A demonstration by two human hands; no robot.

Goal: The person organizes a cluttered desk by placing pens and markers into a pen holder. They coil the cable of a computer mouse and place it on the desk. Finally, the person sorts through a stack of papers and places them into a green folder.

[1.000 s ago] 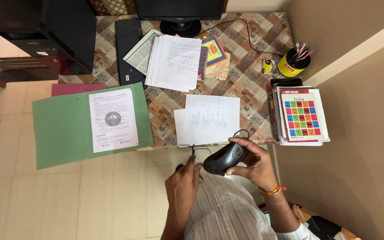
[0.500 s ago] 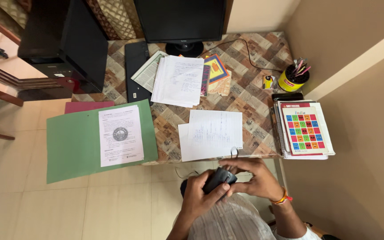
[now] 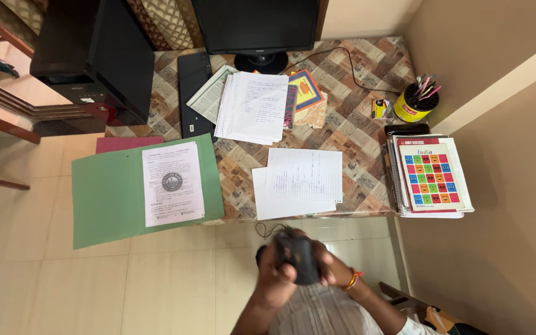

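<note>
Black computer mouse (image 3: pixel 299 257) held below the desk's (image 3: pixel 355 111) front edge, over the floor, w/ both hands round it. Left hand (image 3: pixel 275 273) grip wrapped on its left side, right hand (image 3: pixel 333 270) grip cupping the right; blurred. Thin cable (image 3: pixel 267 228) loops just above. Loose lined sheets (image 3: pixel 302 180) at front edge, green folder (image 3: pixel 113 192) overhangs front-left corner, book stack (image 3: pixel 432 177) on right edge.

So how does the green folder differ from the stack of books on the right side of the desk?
The green folder lies open and flat, a single thin sheet of card; the stack of books is closed and piled thick. The folder hangs far over the desk's front left edge, while the stack juts only slightly past the right edge. The folder carries one printed sheet; the stack's top cover shows coloured squares. Both lie untouched by either hand.
</note>
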